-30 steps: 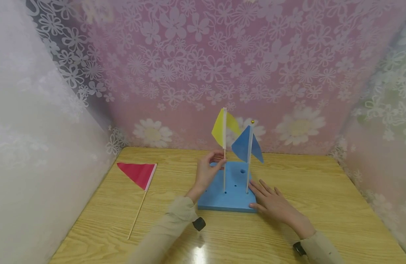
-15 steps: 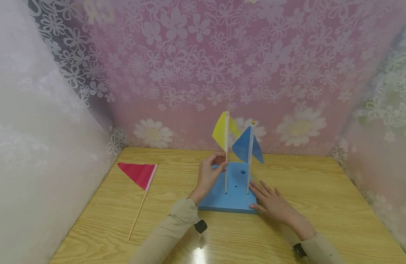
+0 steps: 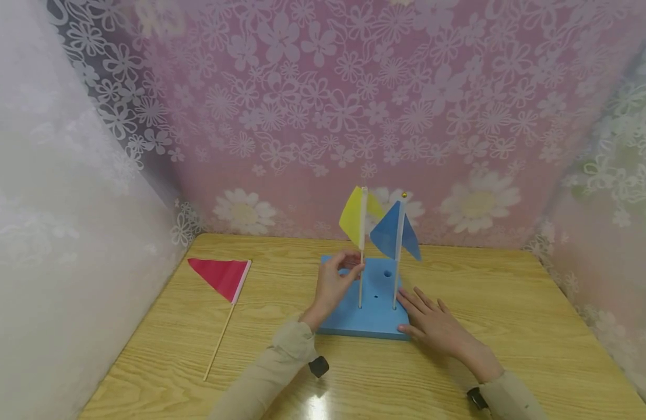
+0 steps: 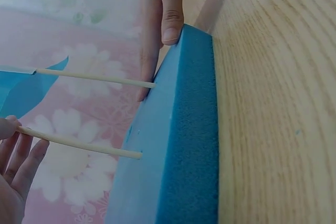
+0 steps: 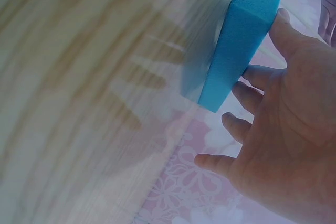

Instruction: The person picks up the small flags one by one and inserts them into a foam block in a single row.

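Fingers point(image 3: 349, 267) of the left hand point(image 3: 333, 286) pinch the thin stick of the yellow flag point(image 3: 354, 217), thumb & forefinger closed on it a bit above the blue foam block point(image 3: 354, 318); the stick stands upright w/ its foot in a hole near the block's middle. In the left wrist view the same stick point(image 4: 79, 142) runs from the fingertips into the foam, palm side open behind it. Right hand point(image 3: 433, 326) lies flat, fingers straight & spread, pressing on the block's right edge and the table point(image 3: 512, 326) beside it; thumb sits against the near corner, gripping nothing. Right wrist view shows that palm point(image 5: 294, 145) up against the block's side. Just right of the yellow one, the blue flag point(image 3: 392, 233) stands upright in its own hole, close to the right hand's fingertips, the two pennants nearly touching up top. Well apart on the left, the red flag point(image 3: 222, 277) lies flat on the wood, stick pointing toward the near edge. Floral pink wall point(image 3: 323, 116) behind, white lace curtain point(image 3: 50, 233) on the left side
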Motion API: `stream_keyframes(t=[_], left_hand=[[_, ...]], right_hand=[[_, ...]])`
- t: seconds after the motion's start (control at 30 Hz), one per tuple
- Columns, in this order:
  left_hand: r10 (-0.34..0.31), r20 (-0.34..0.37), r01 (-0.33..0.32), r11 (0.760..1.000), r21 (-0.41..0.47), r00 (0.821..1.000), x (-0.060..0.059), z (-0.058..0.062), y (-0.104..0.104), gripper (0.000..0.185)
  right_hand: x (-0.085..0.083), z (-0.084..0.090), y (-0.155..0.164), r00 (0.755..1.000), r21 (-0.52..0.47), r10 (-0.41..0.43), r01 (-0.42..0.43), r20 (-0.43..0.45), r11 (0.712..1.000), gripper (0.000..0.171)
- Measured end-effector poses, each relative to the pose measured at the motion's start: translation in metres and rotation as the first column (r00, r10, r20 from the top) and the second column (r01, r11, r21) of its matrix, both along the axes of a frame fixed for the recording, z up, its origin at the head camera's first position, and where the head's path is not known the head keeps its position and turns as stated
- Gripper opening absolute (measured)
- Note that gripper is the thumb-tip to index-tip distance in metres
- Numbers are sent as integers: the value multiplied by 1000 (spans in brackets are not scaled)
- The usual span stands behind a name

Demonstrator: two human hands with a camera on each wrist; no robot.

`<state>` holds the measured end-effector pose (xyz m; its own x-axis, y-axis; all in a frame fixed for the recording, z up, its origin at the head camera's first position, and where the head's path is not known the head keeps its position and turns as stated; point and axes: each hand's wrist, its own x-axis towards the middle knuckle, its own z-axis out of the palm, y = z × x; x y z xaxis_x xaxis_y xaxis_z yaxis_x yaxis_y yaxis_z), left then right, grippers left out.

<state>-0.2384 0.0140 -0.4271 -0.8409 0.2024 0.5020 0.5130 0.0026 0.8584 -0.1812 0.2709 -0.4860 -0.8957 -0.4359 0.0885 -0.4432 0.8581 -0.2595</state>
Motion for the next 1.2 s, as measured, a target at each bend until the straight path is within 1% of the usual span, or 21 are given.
stream_keyframes(t=[0.13, 0.37, 0.63, 0.73, 0.87, 0.9, 1.07, 1.2], left_hand=[[0, 2, 0, 1000, -17, 1000, 2, -3, -1, 19], [5, 26, -4, 999, -40, 1000, 3, -7, 0, 19], [9, 17, -8, 999, -46, 1000, 1, -11, 1, 18], [17, 28, -15, 998, -60, 999, -5, -20, 3, 20], [35, 36, -33, 997, -65, 999, -17, -37, 5, 21], [45, 33, -42, 997, -71, 998, -18, -38, 5, 22], [77, 25, -74, 991, -107, 997, -20, -41, 5, 21], [60, 30, -56, 991, -126, 998, -20, -40, 4, 19]], right_hand=[[0, 1, -1, 1000, 4, -5, 5, 2, 1000, 70], [1, 1, 0, 1000, 1, -5, 5, 6, 1000, 71], [0, 1, 0, 1000, -5, -4, 4, 12, 1000, 70], [0, 1, 0, 1000, 1, -4, 4, 5, 1000, 70], [0, 0, 0, 1000, 5, -2, 2, 1, 1000, 70], [0, 0, 0, 1000, 4, -2, 2, 1, 1000, 70], [-1, -1, 0, 1000, -1, -2, 2, 0, 1000, 70], [-1, -1, 0, 1000, -3, -3, 3, 5, 1000, 70]])
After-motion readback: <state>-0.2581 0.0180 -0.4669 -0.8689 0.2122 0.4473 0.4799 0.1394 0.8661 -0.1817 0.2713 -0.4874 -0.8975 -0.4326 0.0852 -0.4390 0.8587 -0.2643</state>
